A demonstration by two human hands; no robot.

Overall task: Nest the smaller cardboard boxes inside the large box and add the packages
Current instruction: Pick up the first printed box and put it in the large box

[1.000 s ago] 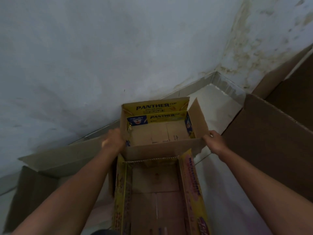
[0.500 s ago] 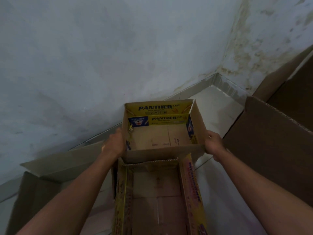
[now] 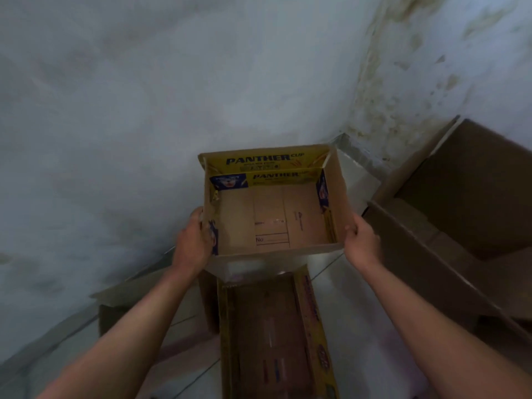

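Note:
An open, empty cardboard box [image 3: 270, 214] with yellow "PANTHER" printing on its inner flaps is held up off the floor at the centre. My left hand [image 3: 193, 240] grips its left wall and my right hand [image 3: 359, 240] grips its right wall. Directly below and nearer to me, a second open box [image 3: 267, 335] with yellow-printed sides stands on the floor, empty. A large plain brown box [image 3: 466, 203] sits open at the right, its near flap folded outward. No packages are visible.
A stained white wall fills the back and meets another wall in a corner behind the held box. Another brown box [image 3: 121, 300] lies by the left wall. The floor [image 3: 359, 326] is pale tile.
Both hands have lifted the Panther box up and away from the box below it, and a gap now shows between the two. The view has shifted right, showing more of the large brown box.

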